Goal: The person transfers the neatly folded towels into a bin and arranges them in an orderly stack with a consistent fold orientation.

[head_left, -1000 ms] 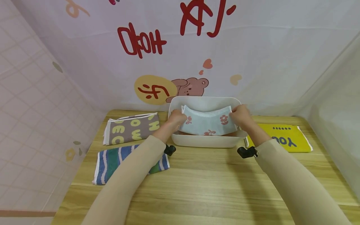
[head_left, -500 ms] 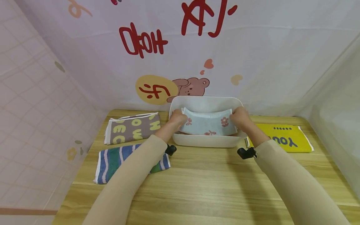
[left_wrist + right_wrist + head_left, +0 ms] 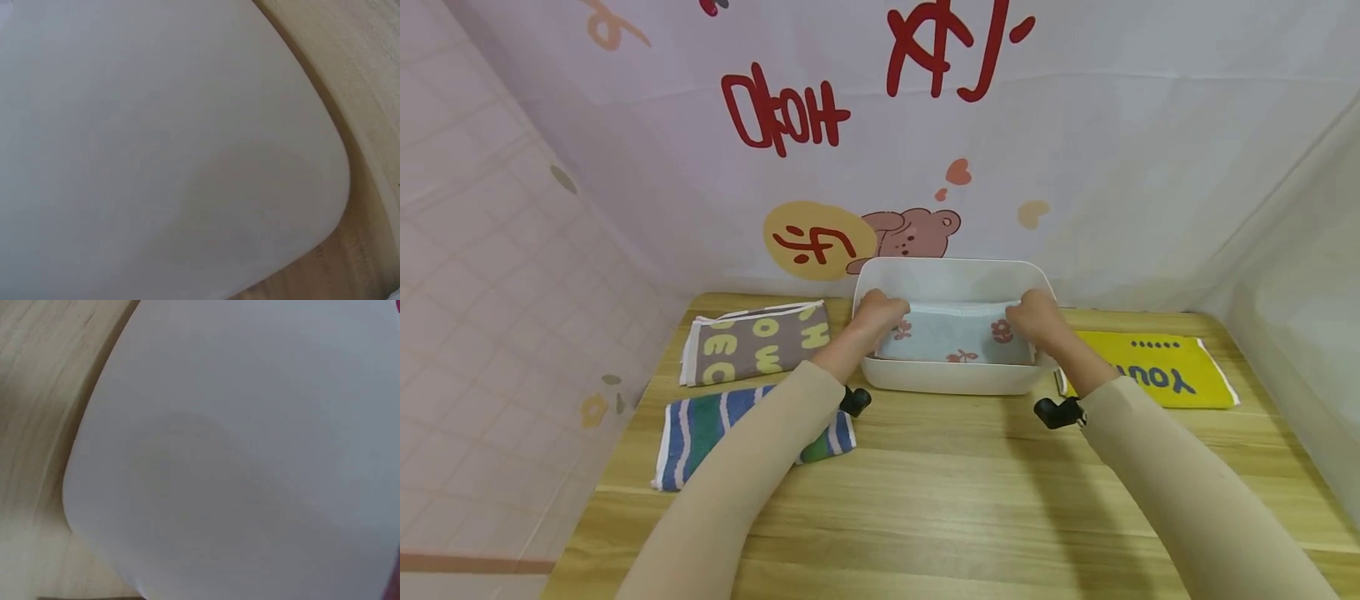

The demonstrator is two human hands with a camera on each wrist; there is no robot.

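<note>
A folded pale blue towel (image 3: 951, 333) with pink flowers lies inside a white plastic bin (image 3: 955, 377). My left hand (image 3: 880, 318) pinches the towel at its far left corner, fingers curled and partly hidden. At the far right corner, my right hand (image 3: 1034, 318) grips the towel the same way. Both hands reach down over the bin's rim. Up close, the left wrist view shows the bin's smooth outer wall (image 3: 156, 125). A similar curved outer wall (image 3: 237, 425) takes up most of the right wrist view. Neither wrist view shows fingers.
Left of the bin lies a folded grey-brown towel (image 3: 758, 343) with yellow letters. A striped blue and green towel (image 3: 700, 429) lies nearer, partly under my left forearm. A folded yellow towel (image 3: 1187, 367) lies to the right. A printed cloth wall (image 3: 1112, 192) stands behind the bin.
Both hands have moved slightly inward and lower with the towel. Its far edge, sagging before, now runs nearly straight and sits lower inside the bin.
</note>
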